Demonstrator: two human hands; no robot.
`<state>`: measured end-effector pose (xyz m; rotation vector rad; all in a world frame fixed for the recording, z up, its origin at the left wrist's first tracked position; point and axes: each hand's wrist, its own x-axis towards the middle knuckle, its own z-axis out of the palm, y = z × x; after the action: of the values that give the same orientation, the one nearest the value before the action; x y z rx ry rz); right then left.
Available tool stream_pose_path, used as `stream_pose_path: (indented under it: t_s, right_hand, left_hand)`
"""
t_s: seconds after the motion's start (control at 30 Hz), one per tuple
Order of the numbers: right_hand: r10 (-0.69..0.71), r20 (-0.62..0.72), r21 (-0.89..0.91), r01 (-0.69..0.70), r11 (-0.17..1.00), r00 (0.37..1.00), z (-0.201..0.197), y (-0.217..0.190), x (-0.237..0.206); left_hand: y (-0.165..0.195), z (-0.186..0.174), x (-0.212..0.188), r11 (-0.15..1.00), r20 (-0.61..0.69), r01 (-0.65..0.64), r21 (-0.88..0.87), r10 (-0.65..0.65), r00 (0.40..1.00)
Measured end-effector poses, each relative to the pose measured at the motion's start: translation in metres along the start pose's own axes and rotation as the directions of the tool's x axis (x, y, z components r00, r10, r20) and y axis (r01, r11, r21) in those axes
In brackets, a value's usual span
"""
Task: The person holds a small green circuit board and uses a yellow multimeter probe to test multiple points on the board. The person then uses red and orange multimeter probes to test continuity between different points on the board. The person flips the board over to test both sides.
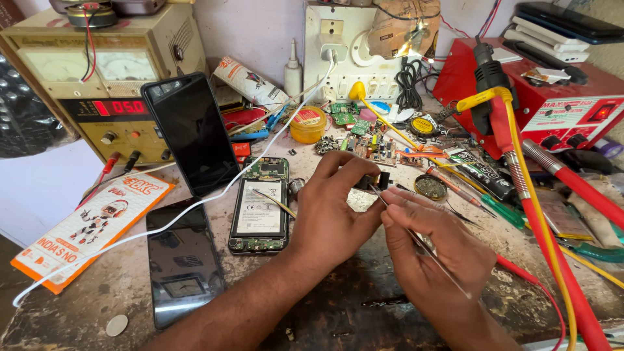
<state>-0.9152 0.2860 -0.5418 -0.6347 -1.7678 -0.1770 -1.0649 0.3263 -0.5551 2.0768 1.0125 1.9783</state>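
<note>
Cluttered and scuffed, the dark worn table [338, 305] carries a beige bench power supply [97, 71] at upper left, two black glass phone screens [185, 195] and an opened phone with exposed battery [260, 205] left of centre. At centre the left hand [331, 214] pinches a small black component [376, 181] in its fingers. Just right, the right hand [435, 250] grips thin metal tweezers [416, 237] whose tip touches that component, with a red soldering station [552, 97] at upper right.

The opened phone [260, 207] lies on the bench [364, 292] just left of the left hand [331, 214], with one phone [182, 260] further left, another phone [192, 133] behind it leaning on the power supply [97, 78], and the right hand [435, 247] right of the left.
</note>
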Motion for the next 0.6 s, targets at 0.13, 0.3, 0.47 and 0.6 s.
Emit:
stream_pose_path:
  t_s: [0.13, 0.3, 0.47, 0.6]
  right_hand:
    - [-0.126, -0.02, -0.105, 0.123, 0.987, 0.992, 0.003, -0.006, 0.005]
    - [-0.286, 0.042, -0.267, 0.286, 0.92, 0.957, 0.005, -0.003, 0.002]
    - [-0.122, 0.027, -0.137, 0.125, 0.983, 0.992, -0.001, -0.007, 0.006]
    - [0.219, 0.135, -0.053, -0.214, 0.975, 0.966, -0.02, -0.006, 0.028]
  left_hand:
    - [0.003, 0.003, -0.002, 1.0, -0.032, 0.013, 0.02, -0.012, 0.999]
    - [0.004, 0.003, -0.004, 1.0, -0.052, 0.0, -0.013, -0.001, 0.999]
    - [-0.004, -0.001, 0.0, 0.996, -0.022, -0.069, -0.065, 0.067, 0.997]
    - [-0.012, -0.003, 0.002, 0.99, 0.122, 0.017, -0.137, 0.0, 0.993]
